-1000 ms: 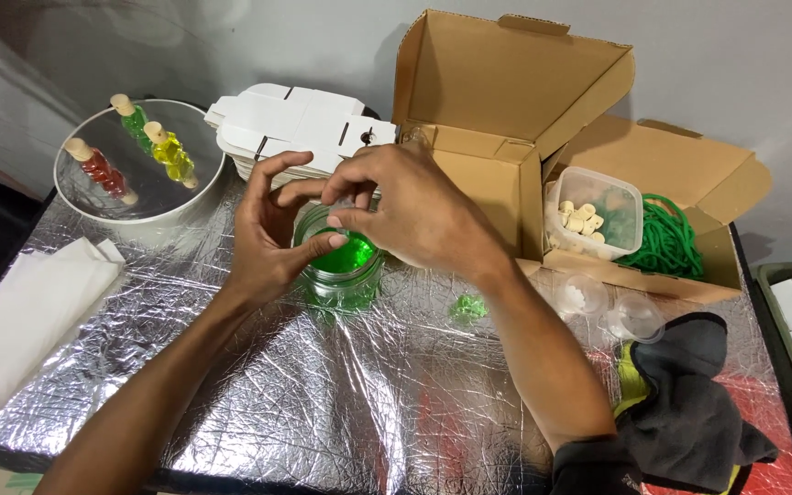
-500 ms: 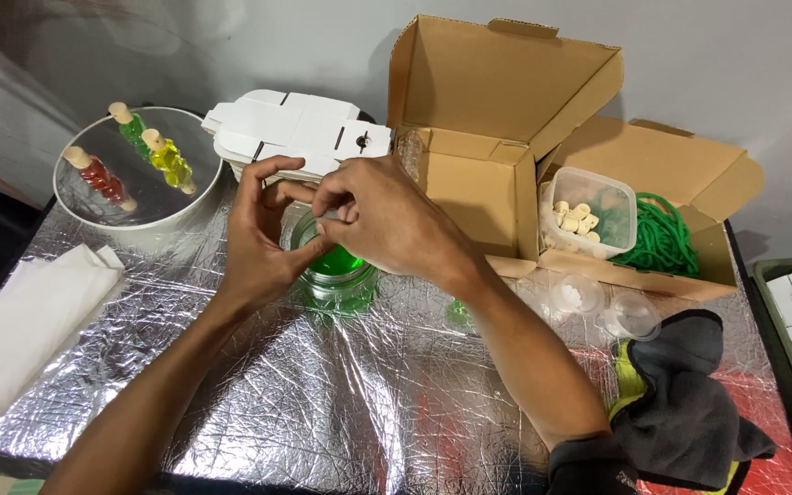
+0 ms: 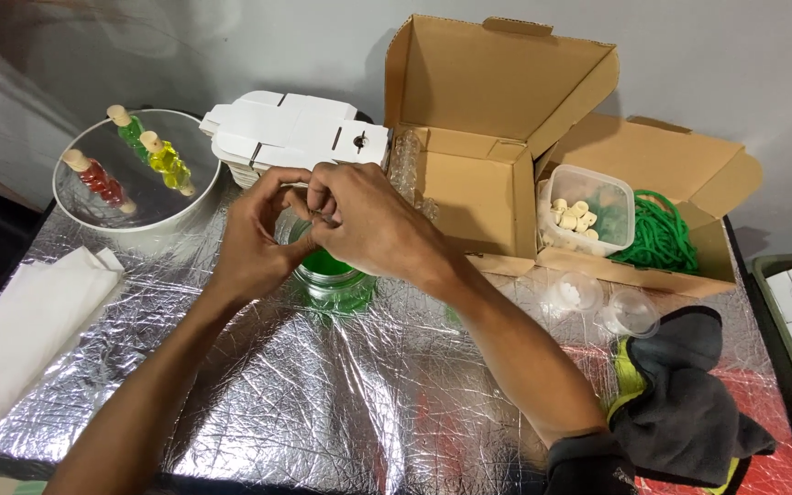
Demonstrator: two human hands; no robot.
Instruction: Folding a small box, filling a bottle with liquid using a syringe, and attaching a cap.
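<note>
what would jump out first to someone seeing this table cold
Probably the two hands meeting at the centre: the left hand and right hand pinch something small, too hidden to name, just above a glass jar of bright green stuff on the crinkled silver foil cover. Next, the open cardboard box behind them, and the white bowl of coloured little bottles at far left.

L hand [image 3: 254, 240] & R hand [image 3: 373, 223] meet in the middle, fingertips pinched together; both arms stretch forward.

Both hands [image 3: 323, 229] over green jar [image 3: 332, 275]
</note>
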